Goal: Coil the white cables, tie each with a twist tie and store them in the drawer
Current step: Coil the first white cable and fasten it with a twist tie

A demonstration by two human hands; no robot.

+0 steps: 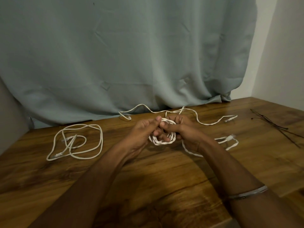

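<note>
A small coil [163,139] of white cable is gripped by both hands, left hand [144,130] and right hand [182,129], fingers curled round it, mid-surface [148,178]; approx. half wound, tail [205,123] trailing toward the curtain [131,55]. Not yet tied. 2nd cable [75,142] lies loose at left, uncoiled. Twist ties [276,127] lie near the right edge, well apart. No drawer is seen. Open room is left in front.

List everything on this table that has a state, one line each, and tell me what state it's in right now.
Cable in hand: partly coiled, tail still loose on the table.
Second cable: lying in loose loops, untied.
Twist ties: unused, lying at the right of the table.
Left hand: gripping the coil.
Right hand: gripping the coil.
Curtain: drawn, hem resting on the table.
</note>
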